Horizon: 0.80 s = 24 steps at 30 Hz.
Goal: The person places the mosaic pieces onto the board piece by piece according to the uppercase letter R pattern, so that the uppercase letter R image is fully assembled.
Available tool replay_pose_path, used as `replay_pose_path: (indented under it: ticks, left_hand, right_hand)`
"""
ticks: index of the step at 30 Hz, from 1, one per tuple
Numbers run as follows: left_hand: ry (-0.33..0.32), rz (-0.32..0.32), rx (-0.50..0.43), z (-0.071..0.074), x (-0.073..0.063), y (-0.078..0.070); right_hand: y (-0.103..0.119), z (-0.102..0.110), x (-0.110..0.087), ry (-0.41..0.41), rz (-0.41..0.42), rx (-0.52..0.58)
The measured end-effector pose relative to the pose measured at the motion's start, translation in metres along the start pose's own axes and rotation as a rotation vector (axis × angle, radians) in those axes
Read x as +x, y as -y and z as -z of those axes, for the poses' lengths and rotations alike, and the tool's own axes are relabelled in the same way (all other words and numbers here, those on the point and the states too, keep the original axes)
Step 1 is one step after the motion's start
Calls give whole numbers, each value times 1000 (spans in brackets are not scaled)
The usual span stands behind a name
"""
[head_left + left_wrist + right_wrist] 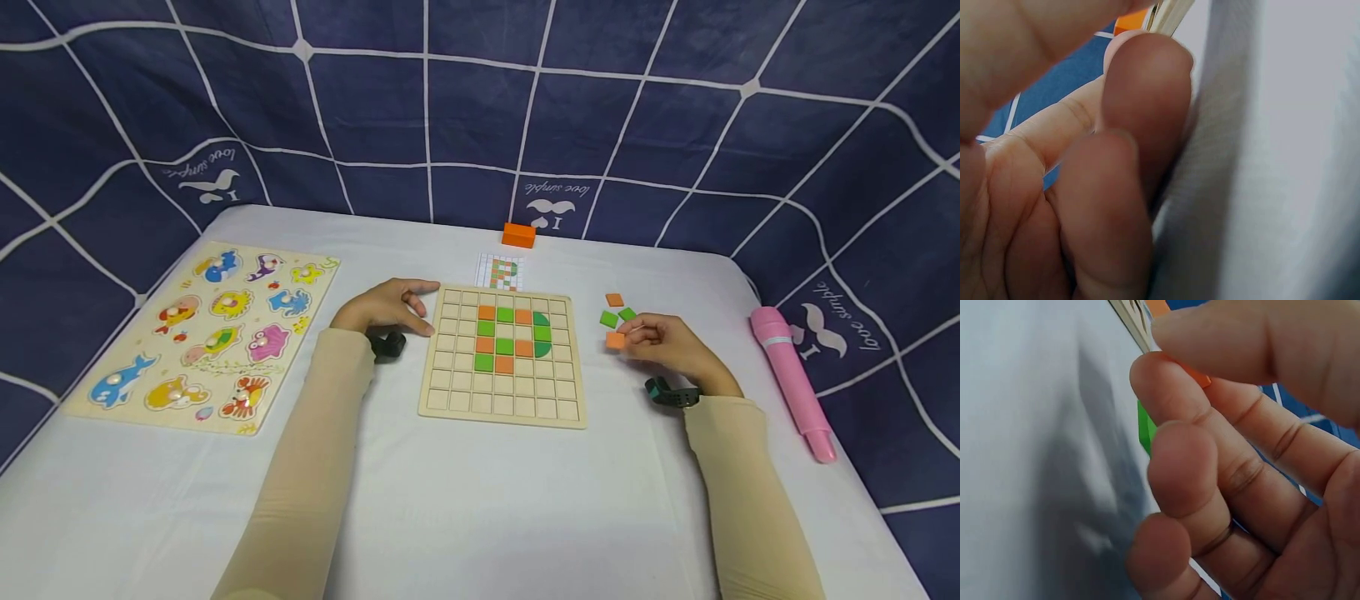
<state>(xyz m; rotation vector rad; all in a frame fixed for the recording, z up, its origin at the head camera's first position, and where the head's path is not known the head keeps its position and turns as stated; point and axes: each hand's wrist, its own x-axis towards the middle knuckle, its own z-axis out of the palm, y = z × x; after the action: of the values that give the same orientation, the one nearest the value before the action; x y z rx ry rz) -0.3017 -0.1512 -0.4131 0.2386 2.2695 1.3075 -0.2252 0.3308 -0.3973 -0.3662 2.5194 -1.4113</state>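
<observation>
A square wooden grid board (517, 403) lies mid-table, with orange and green square tiles and two dark green curved pieces set in its cells. At its left edge is my left hand (386, 304), index fingertip by the upper corner and thumb tip lower along the side; its other fingers bend inward. To the right of the board, my right hand (667, 346) pinches an orange square tile (615, 341) between thumb and fingers. Just beyond that tile lie two green tiles (608, 318) and another orange tile (615, 299). Fingers hide most of the held tile in the right wrist view.
Behind the board are a printed pattern card (500, 272) and an orange block (519, 236). A sea-animal peg puzzle (172, 400) covers the table's left part. Near the right edge lies a long pink cylindrical object (795, 383). Dark blue grid-patterned cloth (480, 108) surrounds the table.
</observation>
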Motion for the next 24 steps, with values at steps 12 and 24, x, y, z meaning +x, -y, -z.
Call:
replay_pose_path:
  ticks: [12, 24]
  left_hand:
    - [-12, 13, 12, 0, 0, 1]
    - [-1, -4, 7, 1, -1, 0]
  right_hand:
    - [16, -19, 9, 31, 52, 4]
    - [34, -37, 13, 58, 58, 19]
